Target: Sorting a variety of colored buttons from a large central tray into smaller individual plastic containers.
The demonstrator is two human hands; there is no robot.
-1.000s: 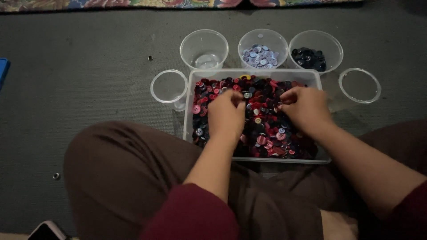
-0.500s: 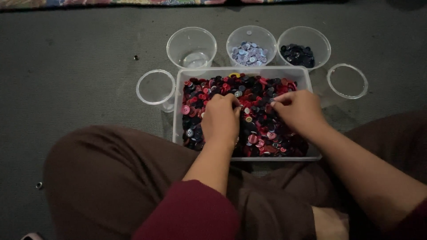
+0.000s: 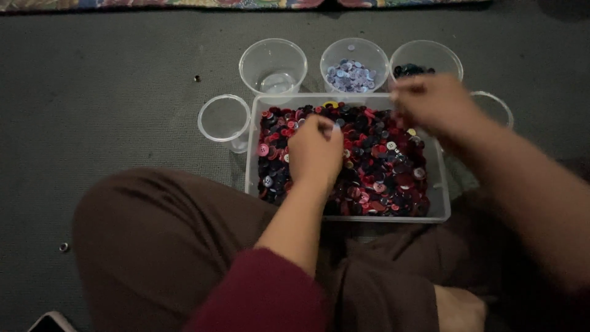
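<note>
Head view: clear rectangular plastic tub [image 3: 440, 209] sits on the grey carpet floor [image 3: 110, 80], right in front of the person's crossed legs in brown trousers [image 3: 166, 246]. Tub is full of small round buttons [image 3: 381, 172], mostly red, pink and dark navy, piled loose.

Left hand [image 3: 315, 150] rests on the pile mid-tub, fingers curled down into the buttons; can't tell if it has one pinched.

Right hand [image 3: 430, 104] is raised over the tub's far right corner, motion-blurred, fingers bunched together; grip contents unreadable.

Behind the tub, three clear plastic cups in a row: empty cup [image 3: 273, 64], cup of pale lilac buttons [image 3: 353, 67], cup of dark buttons [image 3: 424, 61] just beyond the right hand. Another empty clear cup [image 3: 224, 120] stands beside the tub's left wall.
</note>
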